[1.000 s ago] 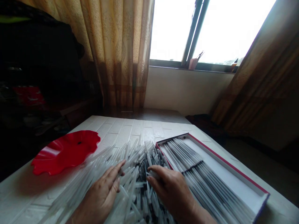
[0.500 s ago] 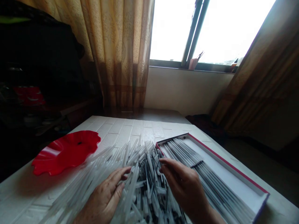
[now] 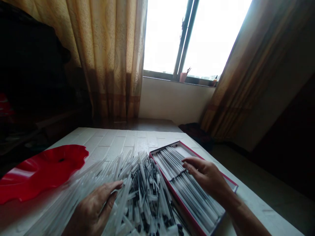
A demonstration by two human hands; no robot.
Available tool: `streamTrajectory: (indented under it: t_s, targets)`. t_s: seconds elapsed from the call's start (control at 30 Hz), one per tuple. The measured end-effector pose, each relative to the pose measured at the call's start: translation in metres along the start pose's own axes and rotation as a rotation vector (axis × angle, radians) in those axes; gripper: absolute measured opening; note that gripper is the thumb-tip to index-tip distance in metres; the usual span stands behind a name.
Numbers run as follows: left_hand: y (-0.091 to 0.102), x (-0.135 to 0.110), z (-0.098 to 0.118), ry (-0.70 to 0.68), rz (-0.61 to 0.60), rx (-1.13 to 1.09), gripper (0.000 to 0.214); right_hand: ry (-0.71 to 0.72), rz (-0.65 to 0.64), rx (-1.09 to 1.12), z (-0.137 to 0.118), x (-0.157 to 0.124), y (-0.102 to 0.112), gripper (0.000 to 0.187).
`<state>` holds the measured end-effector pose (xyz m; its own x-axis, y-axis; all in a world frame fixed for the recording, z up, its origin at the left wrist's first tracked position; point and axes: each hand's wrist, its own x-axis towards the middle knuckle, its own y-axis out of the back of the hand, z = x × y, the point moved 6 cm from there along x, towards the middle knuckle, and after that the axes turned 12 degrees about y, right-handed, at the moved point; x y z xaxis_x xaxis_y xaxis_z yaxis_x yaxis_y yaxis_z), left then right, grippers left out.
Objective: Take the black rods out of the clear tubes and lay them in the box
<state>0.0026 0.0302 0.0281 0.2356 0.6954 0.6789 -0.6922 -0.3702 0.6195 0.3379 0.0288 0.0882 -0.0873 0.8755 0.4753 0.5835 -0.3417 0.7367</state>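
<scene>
A home is being suggested by patterned curtains [image 3: 108, 59]. A window [image 3: 209, 39] is being framed by them, and a cup [image 3: 182, 77] is being supported by the sill [image 3: 201, 84].

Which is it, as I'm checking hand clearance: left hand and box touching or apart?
Apart: the head view shows the pile between left hand and box.

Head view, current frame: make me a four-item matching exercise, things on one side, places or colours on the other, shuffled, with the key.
Things
1. Dish
2. Right hand
3. Left hand
4. Small pink cup

Descriptions
A. On the windowsill
B. At the loose pile of clear tubes
C. Red, with a wavy rim
D. Over the shallow box

Pairs: 1-C, 2-D, 3-B, 4-A
</scene>
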Motion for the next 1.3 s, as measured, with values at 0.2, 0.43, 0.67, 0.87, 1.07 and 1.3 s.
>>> streamTrajectory:
  t_s: [0.2,0.43,0.67,0.87,1.07,1.3]
  targets:
    - [0.0,-0.002,-0.007,0.015,0.032,0.014,0.034,-0.04,-0.443,-0.392,0.004,-0.015,-0.033,0.02]
    - [0.011,0.01,0.008,-0.036,0.039,-0.017,0.034,-0.036,-0.517,-0.483,-0.007,-0.022,-0.053,0.022]
    - [0.011,0.008,0.006,-0.033,0.041,-0.033,0.033,-0.046,-0.46,-0.436,-0.014,-0.005,-0.041,0.035]
    - [0.009,0.006,0.008,-0.04,0.045,-0.038,0.03,0.057,-0.279,-0.208,-0.058,0.021,-0.016,0.053]
    - [0.009,0.003,0.007,0.062,-0.074,-0.137,0.033,0.075,0.179,0.9,-0.093,0.016,-0.073,0.031]
    - [0.005,0.001,0.006,0.094,-0.123,-0.123,0.035,0.003,0.276,1.065,-0.094,-0.001,-0.128,0.027]
